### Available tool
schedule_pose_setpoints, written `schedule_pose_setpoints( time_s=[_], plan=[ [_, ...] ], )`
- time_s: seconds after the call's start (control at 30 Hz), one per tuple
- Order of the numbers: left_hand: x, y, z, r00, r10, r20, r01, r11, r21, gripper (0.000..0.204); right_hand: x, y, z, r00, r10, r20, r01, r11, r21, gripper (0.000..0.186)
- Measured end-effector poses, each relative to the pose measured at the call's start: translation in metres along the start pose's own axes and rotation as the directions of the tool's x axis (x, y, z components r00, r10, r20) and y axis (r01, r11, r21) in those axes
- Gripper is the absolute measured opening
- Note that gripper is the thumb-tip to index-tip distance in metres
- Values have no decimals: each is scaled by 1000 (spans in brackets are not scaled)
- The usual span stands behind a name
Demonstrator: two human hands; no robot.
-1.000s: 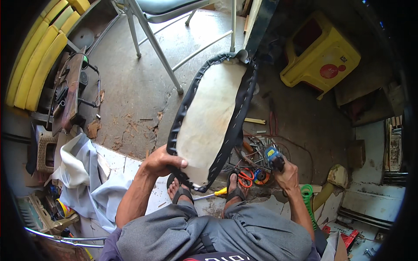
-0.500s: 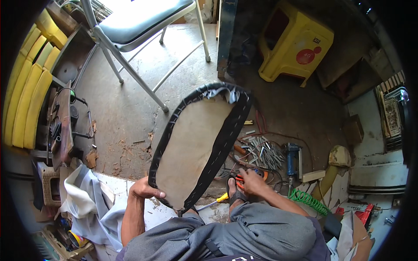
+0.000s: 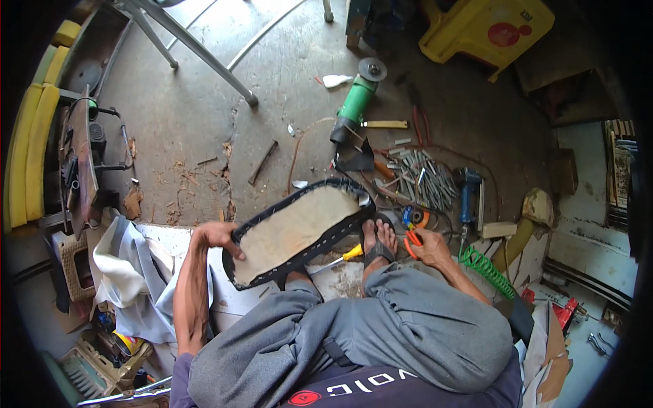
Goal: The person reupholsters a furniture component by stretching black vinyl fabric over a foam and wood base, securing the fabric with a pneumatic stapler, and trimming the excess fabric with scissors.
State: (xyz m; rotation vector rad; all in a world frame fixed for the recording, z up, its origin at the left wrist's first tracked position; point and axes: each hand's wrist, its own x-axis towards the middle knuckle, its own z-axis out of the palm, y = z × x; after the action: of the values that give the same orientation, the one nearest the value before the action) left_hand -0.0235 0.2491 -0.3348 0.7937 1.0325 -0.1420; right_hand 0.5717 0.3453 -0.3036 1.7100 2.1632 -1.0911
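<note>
Seated low on the floor (image 3: pixel 183 102), knees up in grey trousers. Left hand (image 3: pixel 216 235) clamped on the near-left rim of the seat pad (image 3: pixel 294 230), fingers curled over its black edging; pad tilted, pale underside up, resting across the lap and against the sandalled foot (image 3: pixel 378 242). Right hand (image 3: pixel 428 246) down beside that foot, fingers closed around orange-handled pliers (image 3: pixel 411 242). Yellow-handled screwdriver (image 3: pixel 345 256) lying just under the pad's near edge. Farther out on the floor: green grinder (image 3: pixel 354 103), loose heap of nails (image 3: pixel 423 178), blue drill (image 3: pixel 468 194), green coiled hose (image 3: pixel 484 266). Yellow stool (image 3: pixel 487 28) at the far right. White cloth (image 3: pixel 129 266) bunched at the left.
</note>
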Motion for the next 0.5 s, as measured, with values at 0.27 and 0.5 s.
schedule_pose_setpoints(
  time_s=[0.27,0.5],
  plan=[
    [21,-5,-19,982,-174,78,173,985,22,64,-25,4,-46,998,-25,-53,26,1000,13,38],
    [30,120,75,658,425,-621,212,688,694,61,-43,-6,-7,951,-63,-301,96,991,98,41]
  ],
)
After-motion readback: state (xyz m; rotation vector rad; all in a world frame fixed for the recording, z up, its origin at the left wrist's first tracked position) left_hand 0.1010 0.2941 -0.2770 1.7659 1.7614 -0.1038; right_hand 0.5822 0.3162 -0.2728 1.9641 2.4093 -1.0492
